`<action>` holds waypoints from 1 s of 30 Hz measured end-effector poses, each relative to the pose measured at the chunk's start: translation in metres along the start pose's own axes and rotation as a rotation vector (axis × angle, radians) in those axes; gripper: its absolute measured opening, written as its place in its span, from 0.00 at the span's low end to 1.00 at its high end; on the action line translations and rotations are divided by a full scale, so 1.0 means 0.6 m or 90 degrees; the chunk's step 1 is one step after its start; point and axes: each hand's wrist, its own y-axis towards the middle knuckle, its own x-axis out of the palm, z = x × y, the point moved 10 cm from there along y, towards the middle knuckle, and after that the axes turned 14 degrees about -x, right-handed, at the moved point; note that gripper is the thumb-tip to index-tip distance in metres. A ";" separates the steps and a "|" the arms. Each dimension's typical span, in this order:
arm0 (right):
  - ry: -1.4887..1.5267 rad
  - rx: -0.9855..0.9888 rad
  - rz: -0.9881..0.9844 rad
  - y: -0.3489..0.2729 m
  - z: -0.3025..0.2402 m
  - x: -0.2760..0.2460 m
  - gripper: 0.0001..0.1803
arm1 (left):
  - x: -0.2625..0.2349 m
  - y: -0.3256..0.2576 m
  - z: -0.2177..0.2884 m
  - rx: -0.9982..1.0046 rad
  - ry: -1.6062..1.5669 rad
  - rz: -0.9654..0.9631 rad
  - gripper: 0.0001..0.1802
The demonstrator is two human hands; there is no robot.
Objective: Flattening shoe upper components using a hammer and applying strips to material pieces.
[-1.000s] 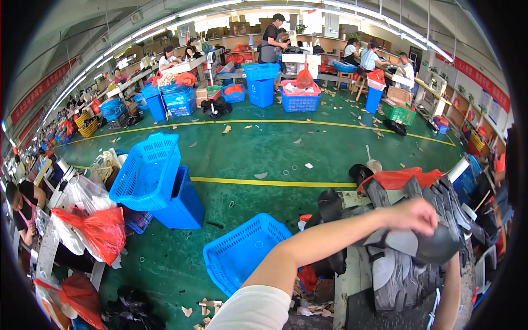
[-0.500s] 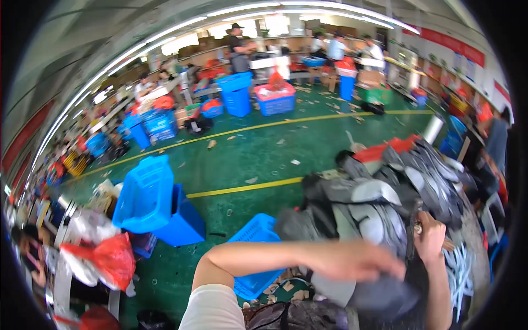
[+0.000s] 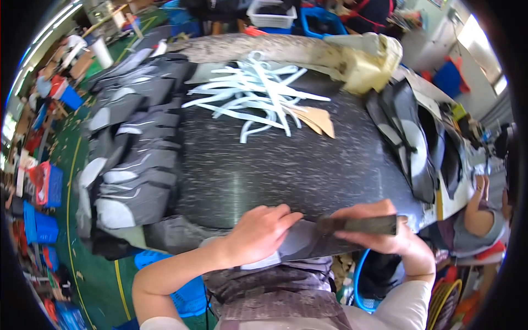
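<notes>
Extending past left hand [image 3: 264, 234] and gray piece [image 3: 300, 241], black tabletop [image 3: 258, 176] overlooks green floor [image 3: 97, 272].

green floor [image 3: 99, 289] | yellow lines [image 3: 121, 287] | pale wall [image 3: 432, 47] | bright window [image 3: 477, 44] | lit ceiling lights [image 3: 44, 33]

The view is taken from head height, directed downward; the worktable [image 3: 291, 179], left hand [image 3: 263, 234] and right hand [image 3: 380, 242] are framed near, green floor [image 3: 96, 280] at left.
</notes>
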 end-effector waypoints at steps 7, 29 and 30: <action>-0.133 -0.064 -0.073 -0.023 0.010 0.076 0.22 | -0.009 0.027 0.003 0.015 -0.091 -0.069 0.15; -0.155 -0.035 -0.021 0.007 0.020 0.065 0.20 | 0.016 -0.029 0.063 0.396 0.250 0.118 0.10; -0.127 -0.038 -0.003 0.010 0.020 0.060 0.21 | 0.012 -0.028 0.059 0.392 0.251 0.117 0.10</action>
